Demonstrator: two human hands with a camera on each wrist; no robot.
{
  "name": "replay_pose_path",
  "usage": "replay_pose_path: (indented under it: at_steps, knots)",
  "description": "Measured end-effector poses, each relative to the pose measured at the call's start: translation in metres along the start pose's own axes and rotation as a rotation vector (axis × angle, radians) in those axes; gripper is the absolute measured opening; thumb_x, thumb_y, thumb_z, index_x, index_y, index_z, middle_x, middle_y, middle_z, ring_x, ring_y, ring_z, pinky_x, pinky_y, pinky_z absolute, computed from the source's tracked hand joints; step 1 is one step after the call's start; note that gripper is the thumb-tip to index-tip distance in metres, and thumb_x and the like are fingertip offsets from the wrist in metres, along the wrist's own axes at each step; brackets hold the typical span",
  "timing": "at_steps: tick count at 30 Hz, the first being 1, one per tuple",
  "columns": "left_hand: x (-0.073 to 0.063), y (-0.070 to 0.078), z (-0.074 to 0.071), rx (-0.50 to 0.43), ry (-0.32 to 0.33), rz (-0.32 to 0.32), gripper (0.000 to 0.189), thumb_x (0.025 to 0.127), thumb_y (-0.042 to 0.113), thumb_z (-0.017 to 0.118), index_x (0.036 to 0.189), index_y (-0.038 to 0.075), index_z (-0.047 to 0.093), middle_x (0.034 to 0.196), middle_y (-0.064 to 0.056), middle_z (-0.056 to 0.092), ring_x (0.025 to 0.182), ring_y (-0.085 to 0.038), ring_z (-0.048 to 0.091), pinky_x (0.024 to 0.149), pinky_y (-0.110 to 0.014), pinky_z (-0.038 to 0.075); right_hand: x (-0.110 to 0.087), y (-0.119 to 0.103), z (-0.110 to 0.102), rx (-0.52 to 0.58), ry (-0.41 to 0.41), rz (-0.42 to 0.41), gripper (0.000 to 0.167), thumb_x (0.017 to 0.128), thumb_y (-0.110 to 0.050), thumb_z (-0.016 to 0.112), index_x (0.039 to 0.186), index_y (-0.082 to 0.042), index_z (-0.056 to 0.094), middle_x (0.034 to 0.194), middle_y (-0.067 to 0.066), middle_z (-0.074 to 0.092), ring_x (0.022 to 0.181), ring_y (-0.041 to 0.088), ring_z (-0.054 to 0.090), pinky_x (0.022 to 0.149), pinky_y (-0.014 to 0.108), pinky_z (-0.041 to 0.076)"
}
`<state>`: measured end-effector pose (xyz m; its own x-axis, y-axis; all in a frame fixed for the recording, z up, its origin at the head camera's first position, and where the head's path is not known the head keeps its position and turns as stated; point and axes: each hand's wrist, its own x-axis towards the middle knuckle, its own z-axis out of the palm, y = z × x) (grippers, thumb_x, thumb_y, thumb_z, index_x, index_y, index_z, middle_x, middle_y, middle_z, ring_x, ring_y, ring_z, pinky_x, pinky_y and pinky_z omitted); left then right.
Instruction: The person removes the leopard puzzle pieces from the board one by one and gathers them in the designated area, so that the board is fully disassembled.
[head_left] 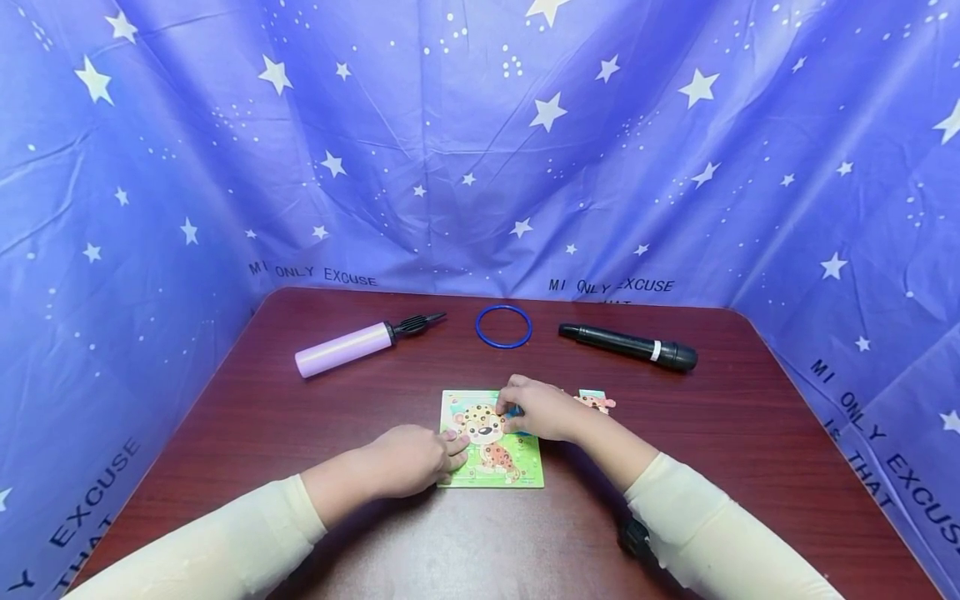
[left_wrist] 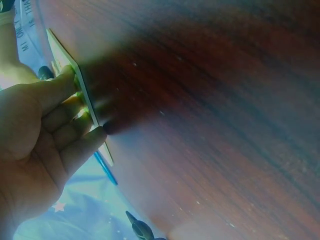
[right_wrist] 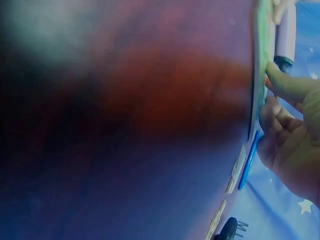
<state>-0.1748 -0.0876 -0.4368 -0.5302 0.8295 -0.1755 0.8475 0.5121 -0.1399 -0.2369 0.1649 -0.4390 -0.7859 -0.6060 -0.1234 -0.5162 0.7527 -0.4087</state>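
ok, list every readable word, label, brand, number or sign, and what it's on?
"MI ONLY EXCUSE": curtain, back left; also back right, partly lost in a fold.
"MI ONLY EXCUS": curtain's right side, running into the frame edge.
"Is THAT": right side, below that.
"Y", "EXCUSE", "THAT": curtain's left side.
Puzzle board: tiny print at lower right, too small to read.
Line under the back-right text: mostly hidden.

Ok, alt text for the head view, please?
The left hand touches a leopard puzzle on a dark table; the right hand is over its upper right, a loose piece nearby. Behind are a purple pump, blue ring and black microphone.
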Motion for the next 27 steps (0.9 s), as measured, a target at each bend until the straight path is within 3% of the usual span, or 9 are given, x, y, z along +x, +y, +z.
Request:
replay_pose_path:
  at_steps: [7,15,22,27]
  knots:
    - [-0.001,-0.001,0.002,0.004,0.007,0.002,0.046,0.093,0.04,0.062,0.137,0.028,0.059,0.145,0.007,0.051,0.131,-0.011,0.052,0.093,-0.032,0.054,-0.001,-0.004,0.008,-0.066,0.065,0.012,0.014,0.085,-0.029,0.076,0.094,-0.025,0.066,0.097,-0.009,0.051,0.094,0.013,0.044,0.082,0.033,0.038]
    - [0.0,0.001,-0.001,-0.004,-0.011,-0.01,0.045,0.094,0.04,0.061,0.137,0.027,0.059,0.146,0.007,0.051,0.131,-0.012,0.052,0.092,-0.033,0.055,-0.006,-0.005,0.007,-0.127,0.091,-0.029,0.01,0.088,-0.031,0.073,0.096,-0.028,0.068,0.116,-0.008,0.051,0.111,0.018,0.043,0.09,0.041,0.035]
    - [-0.001,0.001,-0.002,-0.007,-0.006,-0.012,0.045,0.093,0.04,0.062,0.137,0.027,0.06,0.145,0.008,0.051,0.13,-0.012,0.053,0.09,-0.033,0.056,-0.01,-0.003,0.0,-0.148,0.072,-0.056,0.019,0.091,-0.025,0.071,0.109,-0.026,0.072,0.118,-0.005,0.058,0.114,0.02,0.047,0.092,0.044,0.039]
    - [-0.002,0.001,-0.002,0.0,0.013,-0.006,0.045,0.093,0.038,0.063,0.136,0.026,0.061,0.145,0.007,0.052,0.129,-0.012,0.054,0.088,-0.034,0.057,-0.009,-0.004,-0.003,-0.172,0.077,0.042,0.045,0.088,-0.028,0.074,0.131,-0.02,0.061,0.124,0.001,0.059,0.117,0.023,0.049,0.095,0.046,0.041]
